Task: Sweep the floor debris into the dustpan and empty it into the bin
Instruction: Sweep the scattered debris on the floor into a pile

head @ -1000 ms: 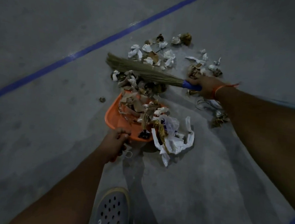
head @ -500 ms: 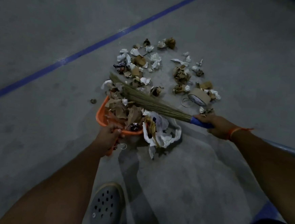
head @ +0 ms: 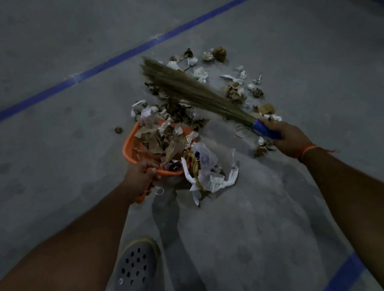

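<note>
The floor (head: 46,179) is bare grey concrete crossed by two blue lines, one long (head: 124,55) and one short at the lower right corner (head: 341,283). On it the job stands, by my judgement, at about halfway: a good share of the debris already sits in the dustpan (head: 128,150), and a comparable share lies loose beyond its mouth. No bin shows anywhere, so the emptying is all yet to come.

One broom (head: 190,92) is in use, its bristles fanned out over the loose scraps (head: 201,73) beyond the pan. The right hand (head: 288,138) has its fingers wrapped round the blue handle.

One orange dustpan rests on the floor, heaped with brown paper and wrappers. A crumpled white bag (head: 214,174) hangs over its right edge onto the concrete (likely to spill when the pan is lifted). The left hand (head: 140,178) closes its fingers about the pan's handle, holding it steady.

One grey clog (head: 136,269) shows at the bottom.

The loose scraps are too many and too tangled to count surely: perhaps two dozen white and brown bits in a patch beyond and to the right of the pan. One stray bit (head: 118,130) lies alone to the pan's left, and a small cluster (head: 263,147) sits just below the right hand.
</note>
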Demonstrator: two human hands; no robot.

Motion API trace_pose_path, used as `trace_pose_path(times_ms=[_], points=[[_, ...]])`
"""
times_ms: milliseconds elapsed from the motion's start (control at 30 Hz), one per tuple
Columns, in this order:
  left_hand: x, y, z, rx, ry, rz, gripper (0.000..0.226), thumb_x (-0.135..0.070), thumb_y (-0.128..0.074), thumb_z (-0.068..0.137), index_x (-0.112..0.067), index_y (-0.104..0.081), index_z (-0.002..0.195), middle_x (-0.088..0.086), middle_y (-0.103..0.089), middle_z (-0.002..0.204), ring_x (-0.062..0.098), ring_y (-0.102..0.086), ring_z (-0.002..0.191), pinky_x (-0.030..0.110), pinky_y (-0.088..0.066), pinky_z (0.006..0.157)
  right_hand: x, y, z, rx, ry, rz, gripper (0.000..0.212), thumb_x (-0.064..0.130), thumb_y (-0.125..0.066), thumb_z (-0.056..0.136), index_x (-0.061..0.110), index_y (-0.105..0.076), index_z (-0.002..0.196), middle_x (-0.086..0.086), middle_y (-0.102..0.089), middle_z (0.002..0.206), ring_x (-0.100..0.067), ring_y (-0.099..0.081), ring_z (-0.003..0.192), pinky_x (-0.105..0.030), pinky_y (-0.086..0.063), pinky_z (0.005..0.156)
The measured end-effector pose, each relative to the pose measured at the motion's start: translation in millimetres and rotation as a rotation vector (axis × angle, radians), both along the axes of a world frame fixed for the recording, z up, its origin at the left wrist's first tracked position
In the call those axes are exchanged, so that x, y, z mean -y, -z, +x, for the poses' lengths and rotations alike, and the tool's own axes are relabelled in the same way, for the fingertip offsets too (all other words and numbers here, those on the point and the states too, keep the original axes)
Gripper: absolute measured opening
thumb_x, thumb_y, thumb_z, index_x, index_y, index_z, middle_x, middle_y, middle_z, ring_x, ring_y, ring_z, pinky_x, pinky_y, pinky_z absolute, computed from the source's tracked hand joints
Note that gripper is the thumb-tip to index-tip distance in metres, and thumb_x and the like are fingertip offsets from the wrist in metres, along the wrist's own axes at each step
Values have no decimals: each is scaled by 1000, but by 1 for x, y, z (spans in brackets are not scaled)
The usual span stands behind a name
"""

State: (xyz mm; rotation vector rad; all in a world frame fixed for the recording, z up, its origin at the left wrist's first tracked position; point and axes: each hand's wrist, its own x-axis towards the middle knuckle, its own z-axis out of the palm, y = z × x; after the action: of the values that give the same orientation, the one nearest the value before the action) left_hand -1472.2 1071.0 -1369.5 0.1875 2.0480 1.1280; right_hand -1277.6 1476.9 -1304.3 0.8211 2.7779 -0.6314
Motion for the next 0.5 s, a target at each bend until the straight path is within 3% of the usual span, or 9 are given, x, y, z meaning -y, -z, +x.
trace_pose_path(times_ms=[100,267,500], points=[[2,3,-3,13,13,-2,15,-12,-47,107,-16,-62,107,17,-70,95,22,-59,65,31,-46,55,-5,3,-37,-1,20,33,77,17,-61,79,33,-34,149,-21,-42,145,-44,-45,126,-44,-37,104],[8,12,-5,30,-9,30,14,-12,-48,107,-15,-62,109,15,-69,94,16,-61,61,31,-46,53,-23,7,-101,103,17,154,81,6,-55,82,43,-26,149,-25,-51,128,-45,-55,107,-45,-47,92],[8,13,-9,51,-23,38,15,-11,-48,107,-13,-62,113,15,-69,96,19,-59,63,30,-46,50,-18,13,-118,254,-107,102,76,4,-57,88,32,-27,151,-22,-46,139,-41,-50,119,-40,-38,100]])
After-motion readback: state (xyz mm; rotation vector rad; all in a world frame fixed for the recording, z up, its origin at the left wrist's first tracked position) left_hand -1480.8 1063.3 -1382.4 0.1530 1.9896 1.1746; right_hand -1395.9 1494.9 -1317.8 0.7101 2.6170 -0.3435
